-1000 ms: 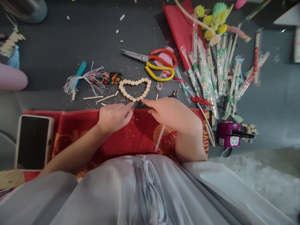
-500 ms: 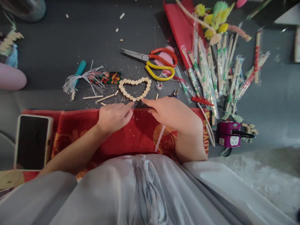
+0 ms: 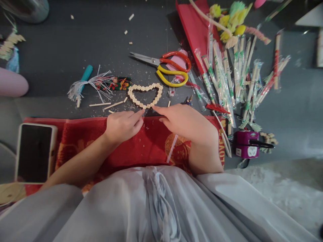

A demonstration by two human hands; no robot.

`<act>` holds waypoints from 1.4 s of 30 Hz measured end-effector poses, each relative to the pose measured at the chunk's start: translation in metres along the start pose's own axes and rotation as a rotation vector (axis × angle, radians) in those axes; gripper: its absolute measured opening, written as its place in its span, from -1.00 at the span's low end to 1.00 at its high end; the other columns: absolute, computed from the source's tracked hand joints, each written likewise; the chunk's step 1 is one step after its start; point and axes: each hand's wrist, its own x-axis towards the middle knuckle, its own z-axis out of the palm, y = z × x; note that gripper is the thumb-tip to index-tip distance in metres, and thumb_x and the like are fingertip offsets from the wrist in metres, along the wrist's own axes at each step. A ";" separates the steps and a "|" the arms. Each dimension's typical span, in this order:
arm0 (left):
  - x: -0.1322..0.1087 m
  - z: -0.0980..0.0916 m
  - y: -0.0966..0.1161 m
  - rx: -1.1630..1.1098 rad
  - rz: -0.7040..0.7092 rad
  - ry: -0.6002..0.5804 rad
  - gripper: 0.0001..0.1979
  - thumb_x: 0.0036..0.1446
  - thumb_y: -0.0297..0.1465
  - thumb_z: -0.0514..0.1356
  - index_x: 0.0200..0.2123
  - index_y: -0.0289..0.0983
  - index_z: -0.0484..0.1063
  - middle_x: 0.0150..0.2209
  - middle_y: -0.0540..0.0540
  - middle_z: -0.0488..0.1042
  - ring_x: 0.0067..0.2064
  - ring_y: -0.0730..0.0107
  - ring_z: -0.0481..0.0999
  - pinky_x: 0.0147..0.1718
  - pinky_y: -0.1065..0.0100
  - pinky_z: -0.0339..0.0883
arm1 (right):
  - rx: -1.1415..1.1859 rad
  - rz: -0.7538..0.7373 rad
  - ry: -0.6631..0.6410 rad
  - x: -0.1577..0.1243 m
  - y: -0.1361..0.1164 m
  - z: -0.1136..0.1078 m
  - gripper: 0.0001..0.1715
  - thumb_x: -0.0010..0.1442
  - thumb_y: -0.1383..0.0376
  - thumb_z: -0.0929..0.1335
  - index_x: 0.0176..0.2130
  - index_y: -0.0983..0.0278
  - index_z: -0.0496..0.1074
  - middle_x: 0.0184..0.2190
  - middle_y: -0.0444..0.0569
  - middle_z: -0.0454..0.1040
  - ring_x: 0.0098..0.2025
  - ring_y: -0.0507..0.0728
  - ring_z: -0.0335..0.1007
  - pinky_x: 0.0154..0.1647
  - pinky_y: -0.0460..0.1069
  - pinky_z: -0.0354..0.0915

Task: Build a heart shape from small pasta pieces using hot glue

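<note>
A heart-shaped ring of small cream bead-like pieces point(image 3: 145, 88) lies flat on the dark table in front of me. My left hand point(image 3: 123, 125) has its index finger stretched to the heart's lower edge, with the other fingers curled and nothing visible in them. From the other side, my right hand point(image 3: 184, 122) points its index fingertip at the heart's bottom tip, thumb apart. Both fingertips touch or nearly touch the ring. Beyond the heart lie scissors point(image 3: 154, 61) with one red and one yellow handle. Thin cream sticks point(image 3: 114, 105) lie left of the heart.
A red patterned towel point(image 3: 126, 151) lies beneath my forearms, with a phone point(image 3: 35, 153) at its left. Many wrapped sticks point(image 3: 222, 77) spread at the right, near a purple cube-shaped plug adapter point(image 3: 246, 144). A white-fringed tassel point(image 3: 75, 88) and scattered crumbs lie left of the heart.
</note>
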 end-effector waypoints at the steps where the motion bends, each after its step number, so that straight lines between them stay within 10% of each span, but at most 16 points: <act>1: 0.000 0.000 0.000 -0.003 -0.002 -0.003 -0.68 0.34 -0.38 0.12 -0.10 -0.17 0.70 -0.56 -0.01 0.57 -0.50 0.37 0.56 -0.55 0.31 0.13 | 0.003 -0.001 0.001 0.000 0.000 0.000 -0.36 0.42 0.42 0.16 0.38 0.17 0.37 -0.06 0.12 0.70 -0.09 0.29 0.65 -0.26 0.03 0.28; 17: 0.001 0.000 0.001 0.035 0.075 0.143 -0.70 0.33 -0.42 0.14 -0.14 -0.21 0.72 -0.58 0.01 0.55 -0.55 0.39 0.53 -0.56 0.30 0.15 | 0.015 0.004 0.008 0.000 0.000 0.000 -0.34 0.42 0.43 0.17 0.41 0.18 0.35 -0.02 0.12 0.70 -0.04 0.33 0.66 -0.19 0.07 0.37; 42: 0.001 0.003 -0.003 -0.040 0.095 -0.100 -0.61 0.39 -0.32 0.05 -0.04 -0.13 0.71 -0.61 -0.01 0.47 -0.53 0.38 0.51 -0.53 0.32 0.09 | 0.032 -0.002 -0.008 0.000 0.000 -0.001 -0.33 0.43 0.42 0.16 0.43 0.20 0.31 -0.03 0.14 0.70 -0.06 0.29 0.65 -0.19 0.05 0.38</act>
